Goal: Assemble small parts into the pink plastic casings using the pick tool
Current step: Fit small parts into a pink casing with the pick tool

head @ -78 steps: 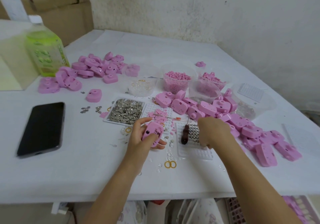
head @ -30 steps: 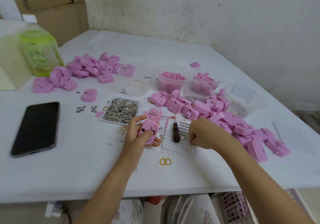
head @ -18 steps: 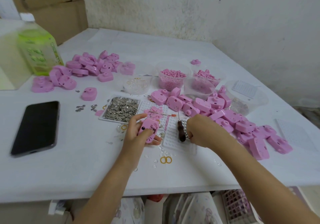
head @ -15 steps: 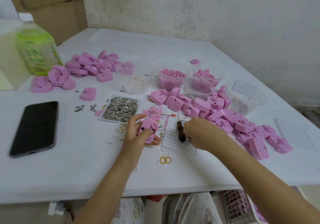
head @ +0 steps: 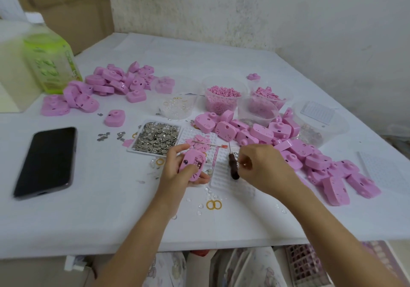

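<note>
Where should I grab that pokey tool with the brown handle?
Pinch the pick tool by its thick brown handle, coming from the right side. It rests on the white tray, and its thin metal spike points away from you. The left hand blocks the other side.

Left hand (head: 177,172) grips a pink casing (head: 192,167); right hand (head: 265,169) curls just beside the pick tool (head: 233,168)

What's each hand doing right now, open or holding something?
Left hand: holds a pink casing.
Right hand: fingers curled beside the pick tool; whether they pinch anything cannot be told.
</note>
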